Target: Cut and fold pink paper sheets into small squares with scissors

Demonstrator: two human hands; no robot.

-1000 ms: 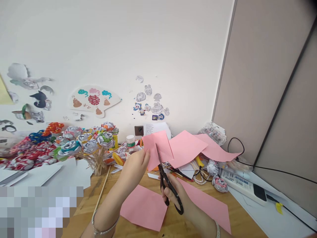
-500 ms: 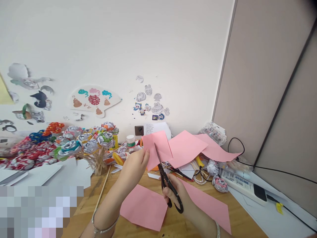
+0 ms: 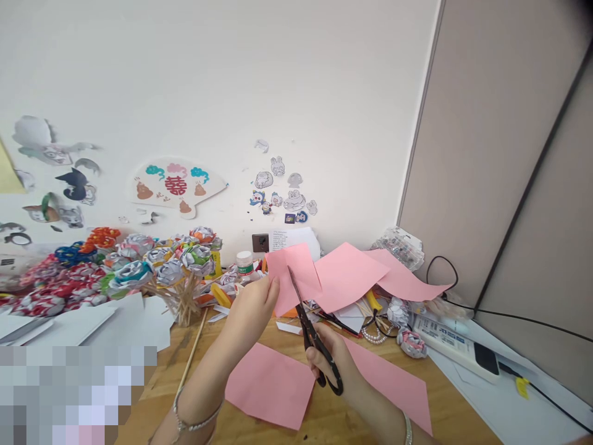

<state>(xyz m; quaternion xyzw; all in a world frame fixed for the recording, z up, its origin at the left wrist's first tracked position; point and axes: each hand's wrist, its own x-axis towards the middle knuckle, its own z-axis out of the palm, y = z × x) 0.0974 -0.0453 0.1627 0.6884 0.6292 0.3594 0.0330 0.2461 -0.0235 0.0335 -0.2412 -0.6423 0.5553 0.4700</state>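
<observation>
Black-handled scissors (image 3: pixel 311 329) slant up and leftward, their blades at a raised pink sheet (image 3: pixel 303 267).

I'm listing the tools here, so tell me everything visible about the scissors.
The scissors have black, plastic-looking loop handles and slim, metallic-looking blades, apparently nearly closed. The right hand holds the handles; the blades slant up leftward, overlapping the pink sheet in the left hand. Whether they're cutting is unclear.

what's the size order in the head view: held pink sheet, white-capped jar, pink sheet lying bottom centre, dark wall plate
Largest to smallest:
pink sheet lying bottom centre
held pink sheet
white-capped jar (partly hidden)
dark wall plate
</observation>
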